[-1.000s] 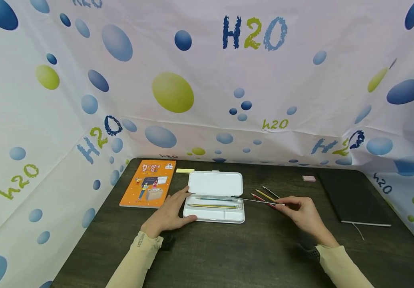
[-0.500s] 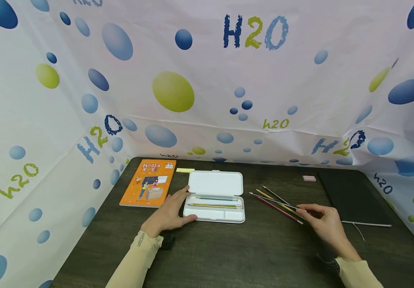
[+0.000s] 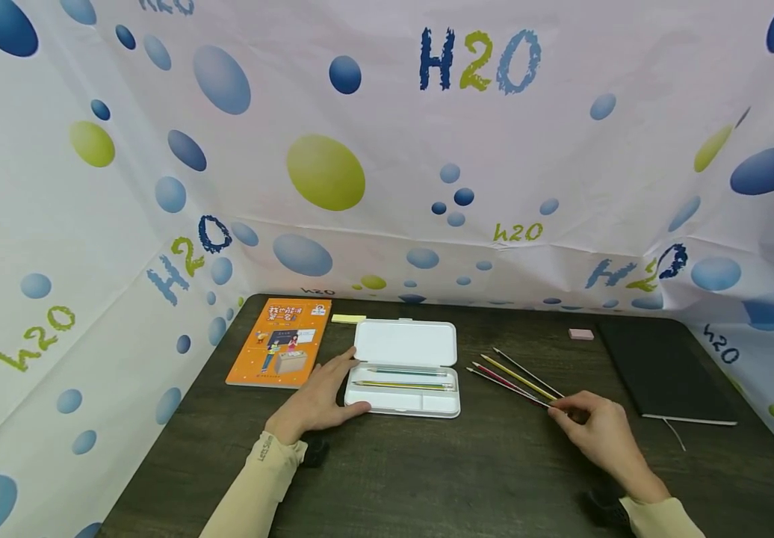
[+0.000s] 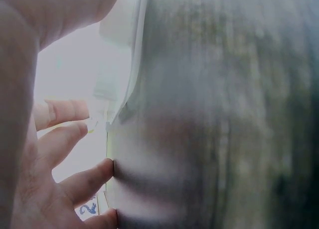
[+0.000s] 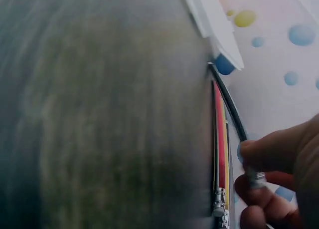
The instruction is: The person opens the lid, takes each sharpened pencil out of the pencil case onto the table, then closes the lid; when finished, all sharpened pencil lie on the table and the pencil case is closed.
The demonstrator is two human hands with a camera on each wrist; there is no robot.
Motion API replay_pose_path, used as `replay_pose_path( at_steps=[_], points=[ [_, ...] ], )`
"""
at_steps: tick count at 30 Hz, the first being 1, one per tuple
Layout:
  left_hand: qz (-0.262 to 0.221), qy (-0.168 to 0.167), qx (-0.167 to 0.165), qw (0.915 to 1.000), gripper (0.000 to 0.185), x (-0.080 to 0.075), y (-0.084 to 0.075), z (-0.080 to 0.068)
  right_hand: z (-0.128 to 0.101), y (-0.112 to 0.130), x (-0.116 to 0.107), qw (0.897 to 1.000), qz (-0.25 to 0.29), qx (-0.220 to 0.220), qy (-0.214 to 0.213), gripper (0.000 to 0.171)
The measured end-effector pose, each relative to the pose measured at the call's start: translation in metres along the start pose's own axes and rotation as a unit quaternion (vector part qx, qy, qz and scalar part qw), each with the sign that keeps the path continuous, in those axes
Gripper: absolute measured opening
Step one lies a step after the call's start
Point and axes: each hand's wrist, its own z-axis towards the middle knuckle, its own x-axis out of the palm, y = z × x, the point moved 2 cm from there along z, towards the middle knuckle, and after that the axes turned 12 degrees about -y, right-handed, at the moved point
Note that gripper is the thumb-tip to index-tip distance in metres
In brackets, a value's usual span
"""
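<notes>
My left hand [image 3: 316, 400] rests on the left side of an open white pencil case [image 3: 406, 342], its fingers spread along the edge; the left wrist view shows those fingers [image 4: 87, 186] extended. Inside the case lie several pencils, among them a yellow-striped one [image 3: 400, 385]. At the right, my right hand [image 3: 595, 433] pinches a dark pencil [image 5: 232, 107] near its eraser end, between thumb and fingers. Beside it on the table lie a red pencil [image 5: 221, 149], a yellow pencil [image 3: 515, 374] and another dark pencil [image 3: 524, 370], their rear ends partly hidden by the hand.
An orange book [image 3: 279, 344] lies at the left, with a yellow strip [image 3: 348, 319] behind the case. Toward the right are a pink eraser [image 3: 580, 334] and a black notebook [image 3: 663, 370] with a ribbon. A patterned sheet [image 3: 387, 149] encloses the table's back and sides.
My right hand has moved right and toward me, drawing the pencil away from the case and lowering it next to the other loose pencils. The left hand stays put.
</notes>
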Motion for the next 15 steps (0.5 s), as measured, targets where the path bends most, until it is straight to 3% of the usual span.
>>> replay_pose_path(
  at_steps=[5,15],
  points=[
    [-0.001,-0.002,0.001,1.0000,0.085,-0.0002,0.0001,-0.0002,-0.0001,0.0046,0.0036,0.998,-0.038,-0.048,0.028,0.014],
    [0.000,-0.003,0.003,1.0000,0.086,0.0008,0.0011,-0.0001,0.0012,0.0043,0.0085,0.994,-0.061,-0.041,0.075,0.009]
  ],
)
